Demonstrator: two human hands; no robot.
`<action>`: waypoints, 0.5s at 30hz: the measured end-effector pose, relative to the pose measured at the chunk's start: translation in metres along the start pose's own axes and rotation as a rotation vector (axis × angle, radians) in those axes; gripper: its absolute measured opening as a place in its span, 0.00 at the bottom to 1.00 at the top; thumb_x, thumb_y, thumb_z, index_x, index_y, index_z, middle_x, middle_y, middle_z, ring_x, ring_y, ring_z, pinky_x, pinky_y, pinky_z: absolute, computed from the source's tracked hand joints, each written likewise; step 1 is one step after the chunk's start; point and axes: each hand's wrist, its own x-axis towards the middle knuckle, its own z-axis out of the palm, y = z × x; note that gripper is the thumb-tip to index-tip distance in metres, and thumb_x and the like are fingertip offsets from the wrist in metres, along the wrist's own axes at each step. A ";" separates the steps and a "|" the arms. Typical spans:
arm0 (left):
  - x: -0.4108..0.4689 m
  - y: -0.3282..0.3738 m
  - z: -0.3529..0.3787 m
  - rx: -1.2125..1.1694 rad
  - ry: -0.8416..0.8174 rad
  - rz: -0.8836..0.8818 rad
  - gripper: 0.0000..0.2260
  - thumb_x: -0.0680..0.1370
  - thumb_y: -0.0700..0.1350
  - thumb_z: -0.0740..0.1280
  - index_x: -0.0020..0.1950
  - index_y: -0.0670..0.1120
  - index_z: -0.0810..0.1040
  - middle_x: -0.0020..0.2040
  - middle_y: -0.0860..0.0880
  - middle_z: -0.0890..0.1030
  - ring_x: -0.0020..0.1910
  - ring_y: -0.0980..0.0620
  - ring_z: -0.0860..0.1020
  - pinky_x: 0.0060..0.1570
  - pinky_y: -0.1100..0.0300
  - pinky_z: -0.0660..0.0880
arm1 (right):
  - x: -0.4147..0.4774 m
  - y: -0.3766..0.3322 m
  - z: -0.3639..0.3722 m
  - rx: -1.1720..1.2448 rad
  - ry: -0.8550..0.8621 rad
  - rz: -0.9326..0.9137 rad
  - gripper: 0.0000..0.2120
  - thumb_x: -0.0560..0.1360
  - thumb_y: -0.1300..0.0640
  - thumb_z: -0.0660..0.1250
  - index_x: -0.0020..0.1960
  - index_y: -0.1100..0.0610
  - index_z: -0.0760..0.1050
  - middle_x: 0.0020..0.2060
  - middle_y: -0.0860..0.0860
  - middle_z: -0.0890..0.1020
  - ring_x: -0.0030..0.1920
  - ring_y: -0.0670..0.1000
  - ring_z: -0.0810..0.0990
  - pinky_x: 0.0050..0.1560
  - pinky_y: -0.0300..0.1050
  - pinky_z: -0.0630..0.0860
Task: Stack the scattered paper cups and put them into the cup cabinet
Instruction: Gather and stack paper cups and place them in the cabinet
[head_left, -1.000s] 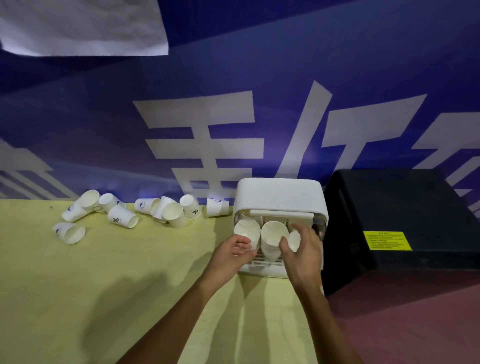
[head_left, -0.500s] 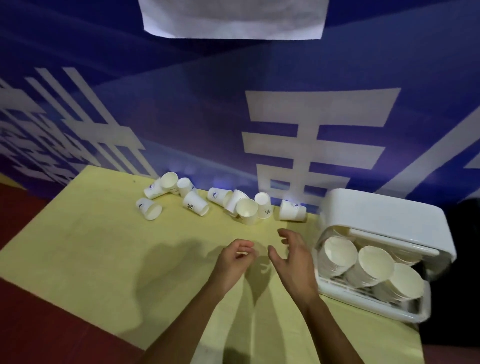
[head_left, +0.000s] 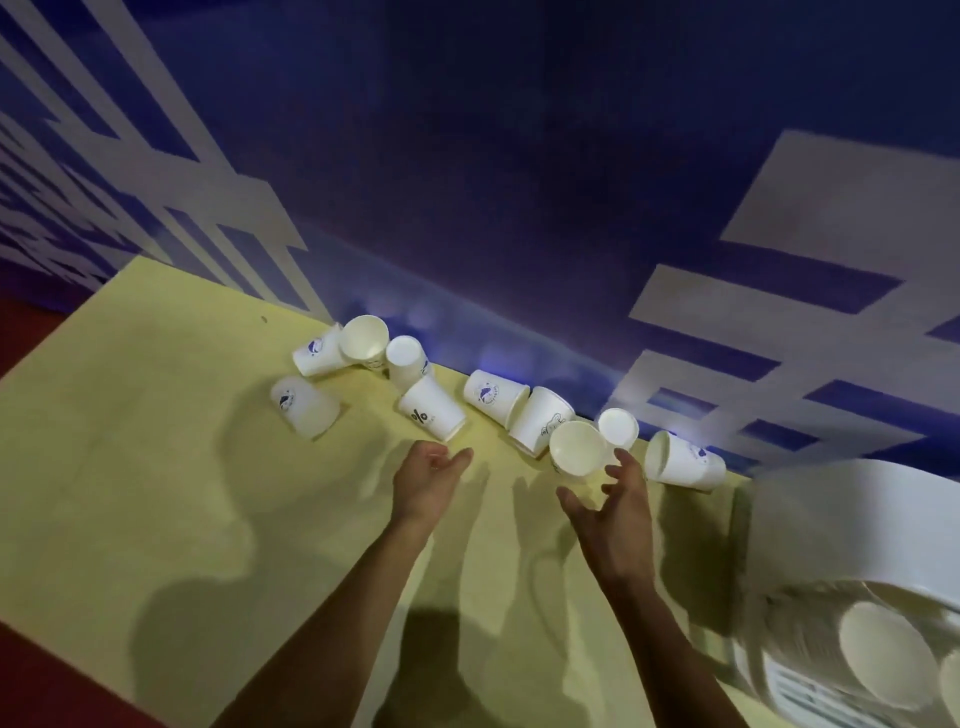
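Nearest, bottom right: white cup cabinet (head_left: 857, 525) on the yellow table (head_left: 156, 493), blurred, front open toward the camera, stacked cups (head_left: 883, 654) lying inside with mouths facing out. Dark red floor (head_left: 31, 675) at the lower left past the table edge. Two bare forearms reach forward over the table. Left hand (head_left: 423, 478) is empty, fingers loose and slightly spread, just short of the cup with a % mark (head_left: 431, 408), not touching it. Right hand (head_left: 618, 506) is also empty, thumb and fingers spread wide, fingertips right beside the open-mouthed cup (head_left: 576, 448); contact cannot be told. The scattered paper cups lie in a loose line along the table's far edge, by the wall. Right to left: a cup on its side (head_left: 685, 461) near the cabinet, a small cup showing one round end (head_left: 618, 427), the open-mouthed cup, a tipped cup with a faint drawing (head_left: 540, 418) touching a cup with a blue logo (head_left: 493, 396), then the % cup leaning against another cup (head_left: 408, 361). Far left is a cluster: one cup with its mouth toward the camera (head_left: 363, 338), a logo cup (head_left: 317, 356) beside it, and a blurred cup (head_left: 304, 405) lying a little apart, nearer the camera. Behind everything is a blue wall with white bars (head_left: 519, 156).
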 end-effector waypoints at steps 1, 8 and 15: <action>0.011 0.000 0.002 -0.010 0.022 -0.025 0.17 0.72 0.53 0.76 0.51 0.45 0.75 0.42 0.53 0.79 0.44 0.52 0.78 0.44 0.62 0.71 | 0.004 0.001 0.005 -0.011 0.008 -0.009 0.41 0.70 0.53 0.80 0.75 0.51 0.62 0.66 0.54 0.75 0.62 0.57 0.76 0.60 0.59 0.77; 0.057 0.006 0.024 -0.101 0.129 -0.113 0.30 0.71 0.58 0.77 0.58 0.40 0.67 0.54 0.44 0.82 0.49 0.44 0.79 0.46 0.57 0.72 | 0.020 0.002 0.034 -0.027 0.075 -0.027 0.43 0.70 0.51 0.79 0.77 0.58 0.60 0.70 0.57 0.71 0.68 0.60 0.71 0.67 0.54 0.71; 0.074 0.025 0.023 -0.198 0.160 -0.222 0.41 0.72 0.56 0.76 0.72 0.40 0.54 0.61 0.41 0.75 0.55 0.38 0.79 0.57 0.43 0.79 | 0.026 0.005 0.038 -0.053 0.136 -0.037 0.38 0.72 0.52 0.77 0.76 0.53 0.62 0.68 0.52 0.74 0.67 0.58 0.73 0.64 0.53 0.73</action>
